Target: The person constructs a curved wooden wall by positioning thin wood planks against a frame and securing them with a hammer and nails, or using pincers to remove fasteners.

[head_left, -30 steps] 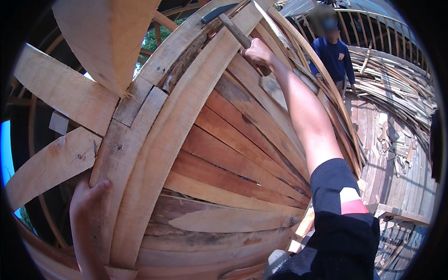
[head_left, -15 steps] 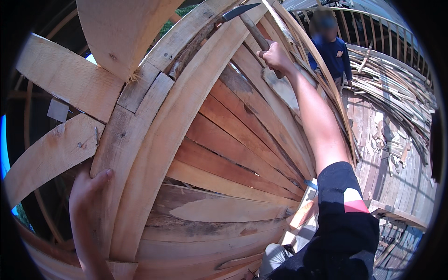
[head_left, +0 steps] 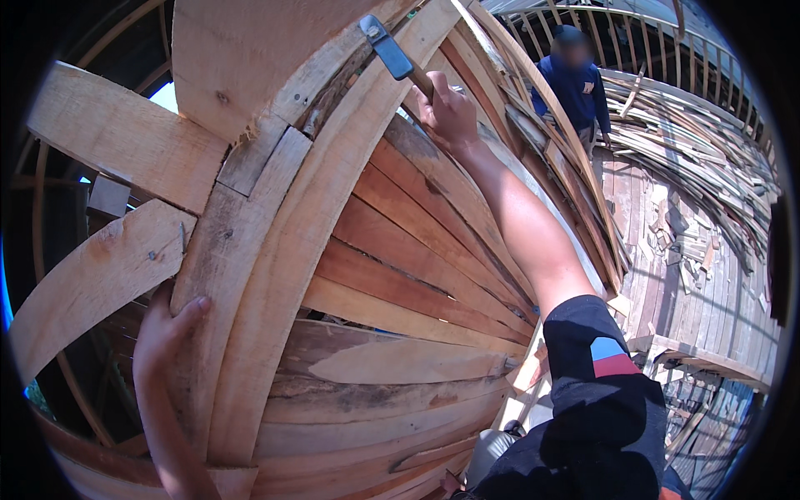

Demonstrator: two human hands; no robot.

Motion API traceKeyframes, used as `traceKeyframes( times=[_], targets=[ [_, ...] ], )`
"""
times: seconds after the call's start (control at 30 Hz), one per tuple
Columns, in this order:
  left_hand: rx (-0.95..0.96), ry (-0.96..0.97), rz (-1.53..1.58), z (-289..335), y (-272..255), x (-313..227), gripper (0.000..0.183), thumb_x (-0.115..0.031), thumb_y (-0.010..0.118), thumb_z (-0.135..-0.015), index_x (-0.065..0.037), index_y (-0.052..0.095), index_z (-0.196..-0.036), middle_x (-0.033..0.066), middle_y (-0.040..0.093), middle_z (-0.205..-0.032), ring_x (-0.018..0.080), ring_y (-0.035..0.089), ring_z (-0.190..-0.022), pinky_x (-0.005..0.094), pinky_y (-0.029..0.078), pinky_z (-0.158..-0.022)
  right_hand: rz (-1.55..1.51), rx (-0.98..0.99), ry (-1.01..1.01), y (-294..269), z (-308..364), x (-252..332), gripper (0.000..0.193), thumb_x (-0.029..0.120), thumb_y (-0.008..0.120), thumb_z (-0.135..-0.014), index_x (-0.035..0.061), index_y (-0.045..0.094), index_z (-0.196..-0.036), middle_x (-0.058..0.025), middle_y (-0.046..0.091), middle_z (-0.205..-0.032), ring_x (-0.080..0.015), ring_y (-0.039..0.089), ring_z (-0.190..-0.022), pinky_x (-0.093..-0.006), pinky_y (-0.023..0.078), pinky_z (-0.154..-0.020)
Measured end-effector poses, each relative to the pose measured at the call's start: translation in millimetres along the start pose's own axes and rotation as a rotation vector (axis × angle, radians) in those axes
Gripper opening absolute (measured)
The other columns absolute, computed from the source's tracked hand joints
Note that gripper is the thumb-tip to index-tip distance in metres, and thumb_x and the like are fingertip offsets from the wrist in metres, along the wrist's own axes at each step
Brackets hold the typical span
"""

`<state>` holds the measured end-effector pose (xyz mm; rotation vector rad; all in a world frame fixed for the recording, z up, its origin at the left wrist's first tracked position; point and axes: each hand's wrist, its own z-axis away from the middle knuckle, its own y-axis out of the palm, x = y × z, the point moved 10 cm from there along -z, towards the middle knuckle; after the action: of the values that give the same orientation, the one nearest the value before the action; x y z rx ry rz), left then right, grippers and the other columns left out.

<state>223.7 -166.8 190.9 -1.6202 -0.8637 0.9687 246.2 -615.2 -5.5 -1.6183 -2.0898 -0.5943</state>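
My right hand (head_left: 447, 115) is raised at the upper middle, wrapped round the wooden handle of a hammer (head_left: 388, 52). The dark metal head hangs over the upper part of a thick curved timber frame (head_left: 229, 242), apart from the wood as far as I can see. Lower left, my left hand (head_left: 171, 329) grips the edge of that frame. Its thumb lies on the front face, while the fingers are mostly hidden behind. A wide pale plank (head_left: 287, 225) runs along the frame's right side.
Cut timbers (head_left: 125, 137) and a curved rib (head_left: 100, 283) butt against the frame from the left. Reddish planks (head_left: 400, 267) fan out to the right. Beyond them a person in dark blue (head_left: 575, 92) stands near piled wood strips (head_left: 692, 150); offcuts (head_left: 687, 250) litter the deck.
My right hand and the hammer have swung left, and the hammer head has turned. The left hand keeps its hold on the frame. The whole view has shifted slightly.
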Motion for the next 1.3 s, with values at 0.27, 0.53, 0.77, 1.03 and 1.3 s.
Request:
traceKeyframes(
  times=[0.27,0.53,0.77,1.03,1.3],
  targets=[
    [0.001,-0.051,0.068,3.0,1.3,5.6,0.082,-0.04,0.073,-0.074,0.009,0.043,-0.132,0.0204,0.056,-0.123,0.0256,0.055,-0.111,0.0339,0.041,-0.096,-0.092,-0.064,0.091,3.2,-24.3,7.6,0.025,0.026,0.054,-0.087,0.0082,0.044,-0.101,-0.0235,0.062,-0.066,-0.0452,0.062,-0.063,-0.0552,0.049,-0.057],
    [0.005,-0.055,0.026,3.2,-0.2,1.6,0.081,-0.041,0.072,-0.074,0.009,0.043,-0.132,0.0205,0.056,-0.123,0.0258,0.056,-0.11,0.0348,0.042,-0.094,-0.026,0.12,0.279,24.0,-10.1,-10.5,0.024,0.023,0.056,-0.087,0.0079,0.045,-0.103,-0.024,0.063,-0.071,-0.0461,0.063,-0.075,-0.0547,0.049,-0.063],
    [0.016,-0.039,0.077,3.1,2.8,-2.5,0.08,-0.04,0.072,-0.074,0.009,0.044,-0.13,0.0203,0.057,-0.121,0.0261,0.056,-0.11,0.0346,0.042,-0.095,0.026,0.136,0.415,40.6,-4.7,-32.7,0.026,0.022,0.052,-0.087,0.0048,0.043,-0.104,-0.0267,0.064,-0.074,-0.0484,0.062,-0.073,-0.0557,0.05,-0.067],
    [0.014,-0.033,0.008,5.1,-2.2,5.2,0.082,-0.038,0.072,-0.076,0.009,0.039,-0.135,0.0197,0.055,-0.124,0.0257,0.054,-0.113,0.034,0.04,-0.098,-0.372,-0.191,0.248,-21.3,-7.3,37.2,0.022,0.018,0.055,-0.089,0.0038,0.04,-0.097,-0.022,0.06,-0.063,-0.0449,0.061,-0.062,-0.0518,0.047,-0.055],
    [0.042,-0.019,0.012,2.5,-0.7,7.1,0.08,-0.037,0.07,-0.078,0.008,0.039,-0.135,0.0185,0.056,-0.122,0.0232,0.055,-0.109,0.0329,0.042,-0.095,-0.294,0.02,0.486,10.8,15.2,9.9,0.03,0.027,0.057,-0.088,-0.001,0.051,-0.097,-0.0264,0.065,-0.084,-0.0427,0.064,-0.082,-0.0463,0.049,-0.072]
  ],
)
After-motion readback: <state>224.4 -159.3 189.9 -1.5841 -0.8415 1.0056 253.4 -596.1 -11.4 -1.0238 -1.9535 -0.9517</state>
